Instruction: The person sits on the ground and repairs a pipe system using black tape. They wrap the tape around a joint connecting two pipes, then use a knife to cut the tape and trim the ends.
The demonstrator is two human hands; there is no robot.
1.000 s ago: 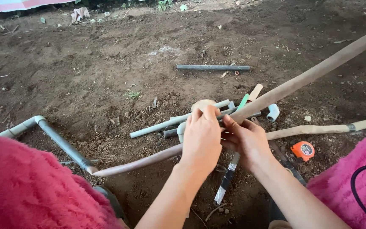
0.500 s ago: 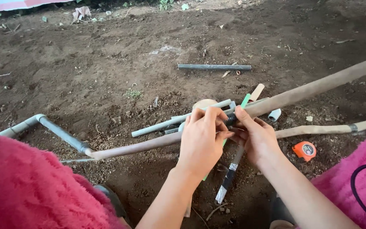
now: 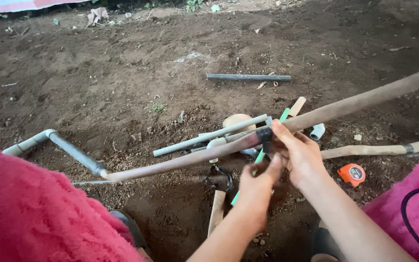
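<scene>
Hands meet at the black-taped joint [image 3: 265,134] of a long brown pipe [image 3: 355,103] held slanting above the dirt ground [image 3: 122,82]; right hand [image 3: 299,154] grips beside the joint; left hand [image 3: 257,187], blurred, pinches black tape just beneath; grey pipes [image 3: 204,138] and an orange tape measure [image 3: 352,173] lie nearby.

I see a brown pipe [image 3: 180,164] banded with black tape [image 3: 265,134], an orange tape measure [image 3: 351,173], and fuzzy pink sleeves [image 3: 35,213].
</scene>
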